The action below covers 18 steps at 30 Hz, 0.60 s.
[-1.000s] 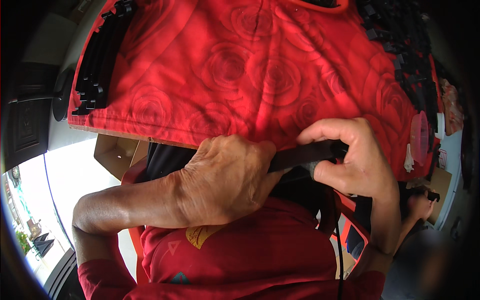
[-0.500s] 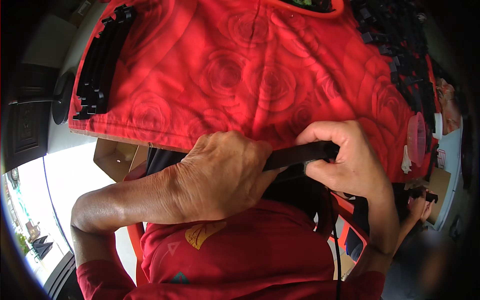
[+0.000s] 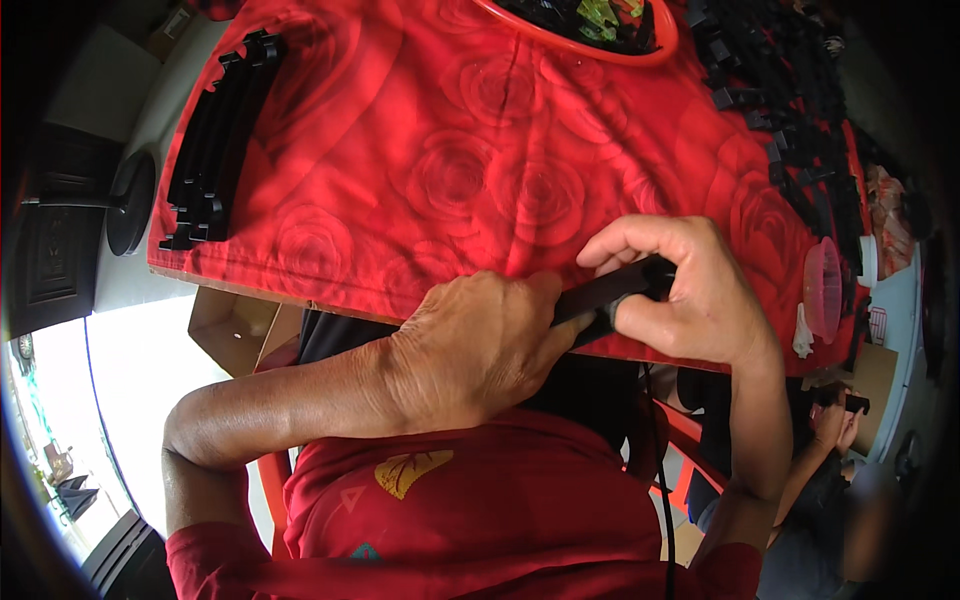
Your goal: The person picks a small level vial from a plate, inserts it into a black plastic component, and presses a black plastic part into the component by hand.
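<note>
A long black plastic strip-like part (image 3: 612, 288) is held between my two hands, just above the near edge of the red table. My left hand (image 3: 478, 345) is wrapped round its left end, with the back of the hand upward. Around the right end curl the thumb and forefinger of my right hand (image 3: 690, 295), while its other fingers are partly hidden. The exact kind of the part cannot be told. On the left side of the table lie several similar long black parts (image 3: 222, 145), side by side.
A rose-patterned red cloth (image 3: 450, 175) covers the table. Many black parts (image 3: 775, 100) are heaped along the right edge. An orange-red basin (image 3: 655, 50) stands at the far side, and a pink translucent container (image 3: 822, 290) at the right. A co-worker's hands (image 3: 835, 420) hold a black piece, lower right.
Both hands and the black part have shifted slightly in the view, and the right fingers have loosened a little. More of the basin shows at the top.
</note>
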Motion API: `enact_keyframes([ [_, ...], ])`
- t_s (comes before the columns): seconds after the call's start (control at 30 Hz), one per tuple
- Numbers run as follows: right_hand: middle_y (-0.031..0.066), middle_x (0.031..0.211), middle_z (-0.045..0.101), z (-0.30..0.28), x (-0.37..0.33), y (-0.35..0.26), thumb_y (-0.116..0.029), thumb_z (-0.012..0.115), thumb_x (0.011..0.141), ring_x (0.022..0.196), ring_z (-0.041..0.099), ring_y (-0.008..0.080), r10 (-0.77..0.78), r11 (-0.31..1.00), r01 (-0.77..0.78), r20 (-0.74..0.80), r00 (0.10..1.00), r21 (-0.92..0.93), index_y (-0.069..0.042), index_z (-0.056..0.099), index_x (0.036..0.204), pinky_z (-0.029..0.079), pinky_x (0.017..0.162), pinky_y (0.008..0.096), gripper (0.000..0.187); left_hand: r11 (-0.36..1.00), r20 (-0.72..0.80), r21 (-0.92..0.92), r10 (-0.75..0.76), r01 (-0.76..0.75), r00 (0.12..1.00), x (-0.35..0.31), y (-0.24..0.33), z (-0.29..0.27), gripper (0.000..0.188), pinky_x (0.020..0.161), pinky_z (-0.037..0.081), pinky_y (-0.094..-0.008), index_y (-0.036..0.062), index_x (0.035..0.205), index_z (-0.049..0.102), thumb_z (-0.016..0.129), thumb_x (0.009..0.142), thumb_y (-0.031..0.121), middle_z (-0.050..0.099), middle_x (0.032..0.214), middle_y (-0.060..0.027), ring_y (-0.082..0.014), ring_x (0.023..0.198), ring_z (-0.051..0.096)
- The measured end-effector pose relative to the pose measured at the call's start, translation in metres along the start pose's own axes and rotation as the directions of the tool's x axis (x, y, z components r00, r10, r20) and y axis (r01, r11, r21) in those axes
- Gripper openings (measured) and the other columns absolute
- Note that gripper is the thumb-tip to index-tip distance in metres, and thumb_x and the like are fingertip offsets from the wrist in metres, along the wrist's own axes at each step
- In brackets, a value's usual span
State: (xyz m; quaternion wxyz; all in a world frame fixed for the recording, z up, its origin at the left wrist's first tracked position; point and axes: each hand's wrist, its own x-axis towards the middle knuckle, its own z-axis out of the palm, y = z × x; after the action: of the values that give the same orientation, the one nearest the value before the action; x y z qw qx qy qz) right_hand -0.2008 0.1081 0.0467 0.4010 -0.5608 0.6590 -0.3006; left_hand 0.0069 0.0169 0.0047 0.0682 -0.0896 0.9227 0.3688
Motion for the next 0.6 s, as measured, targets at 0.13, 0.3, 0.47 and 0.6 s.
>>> enact_keyframes([
  [0.13,0.0075,0.075,0.072,-0.034,0.010,-0.009,0.000,0.063,0.071,0.069,0.069,0.0154,-0.144,0.974,0.161,0.113,0.983,-0.162,0.002,0.073,0.090,0.052,0.063,0.0293,0.022,0.921,0.007,-0.382,-0.079,0.076,0.997,0.000,0.002,-0.007,0.037,0.062,0.055,-0.0486,-0.0072,0.128,0.059,0.066,0.097,0.014,0.060,0.105,-0.0233,-0.0364,0.076,0.068],
  [0.3,0.0076,0.082,0.072,-0.048,0.026,0.013,-0.002,0.063,0.070,0.079,0.067,0.0211,-0.139,0.917,0.206,0.210,0.968,-0.342,-0.003,0.075,0.086,0.052,0.073,0.0346,0.020,0.934,-0.221,-0.351,-0.013,-0.068,0.975,-0.012,0.006,0.008,0.075,0.088,0.052,-0.0464,-0.0066,0.148,0.046,0.077,0.091,0.031,0.056,0.121,-0.0240,-0.0383,0.099,0.063],
  [0.47,0.0100,0.111,0.071,-0.047,0.038,0.026,-0.006,0.066,0.069,0.104,0.063,0.0294,-0.293,0.724,0.294,0.108,0.950,-0.624,-0.005,0.075,0.093,0.049,0.095,0.0420,0.026,0.986,-0.413,0.162,0.108,-0.044,0.904,-0.012,0.009,0.015,0.095,0.094,0.050,-0.0461,-0.0038,0.158,0.036,0.078,0.088,0.044,0.055,0.126,-0.0231,-0.0380,0.108,0.057],
  [0.6,0.0104,0.113,0.069,-0.041,0.041,0.019,-0.006,0.067,0.070,0.107,0.061,0.0310,-0.440,0.681,0.315,-0.025,0.898,-0.661,-0.004,0.072,0.092,0.047,0.097,0.0437,0.023,0.975,-0.358,0.065,0.223,-0.215,0.907,-0.011,-0.001,0.018,0.100,0.093,0.051,-0.0474,-0.0019,0.158,0.038,0.079,0.082,0.050,0.053,0.128,-0.0220,-0.0371,0.107,0.058],
])
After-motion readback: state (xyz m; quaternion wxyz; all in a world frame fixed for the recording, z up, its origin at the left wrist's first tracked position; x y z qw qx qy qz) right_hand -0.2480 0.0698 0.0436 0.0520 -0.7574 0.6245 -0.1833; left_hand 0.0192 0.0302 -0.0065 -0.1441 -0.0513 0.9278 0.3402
